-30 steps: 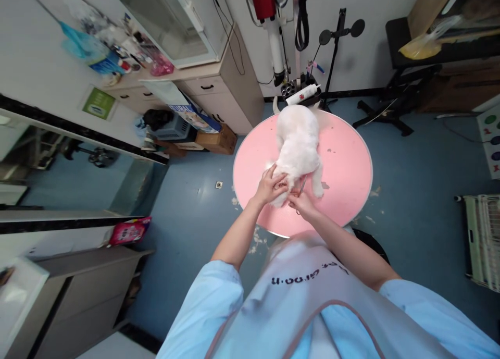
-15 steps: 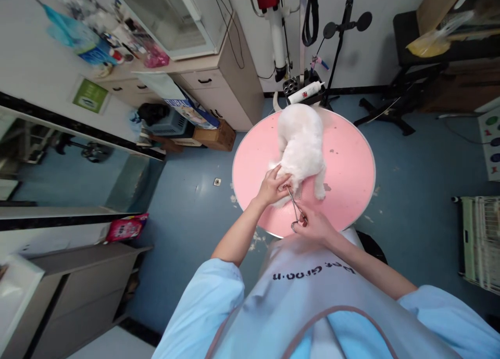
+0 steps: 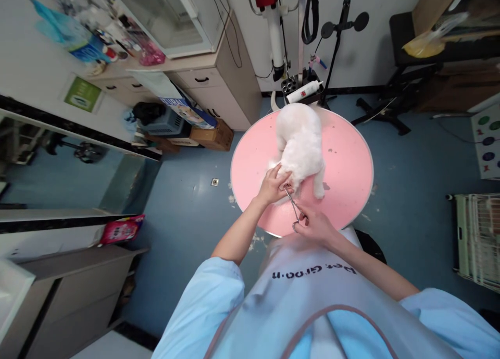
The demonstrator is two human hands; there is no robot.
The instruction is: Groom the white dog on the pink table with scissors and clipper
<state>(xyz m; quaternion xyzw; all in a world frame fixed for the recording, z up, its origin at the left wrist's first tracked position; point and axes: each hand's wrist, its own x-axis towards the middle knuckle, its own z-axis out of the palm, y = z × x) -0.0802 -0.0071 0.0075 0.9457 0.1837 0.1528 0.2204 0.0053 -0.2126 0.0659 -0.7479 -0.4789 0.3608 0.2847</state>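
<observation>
A white, short-trimmed dog (image 3: pixel 300 145) is on the round pink table (image 3: pixel 347 156), its rump away from me and its head end towards me. My left hand (image 3: pixel 273 185) grips the fur at the dog's head, thumb and fingers closed around a part I cannot make out exactly. My right hand (image 3: pixel 314 224) holds thin metal scissors (image 3: pixel 291 201) by the finger rings. Their tips are beside my left fingertips at the dog's head. The dog's face is hidden.
A black holder (image 3: pixel 289 85) with a white bottle (image 3: pixel 302 91) stands behind the table. A black stand (image 3: pixel 339 46) rises beyond it. Cabinets (image 3: pixel 234 72) are at the back left, and a wire cage (image 3: pixel 478 239) is at the right. White fur tufts lie on the floor.
My right hand's fingers have closed in slightly, bringing the scissor handles nearer together. My left hand keeps its grip on the dog's head. The view has shifted slightly.
</observation>
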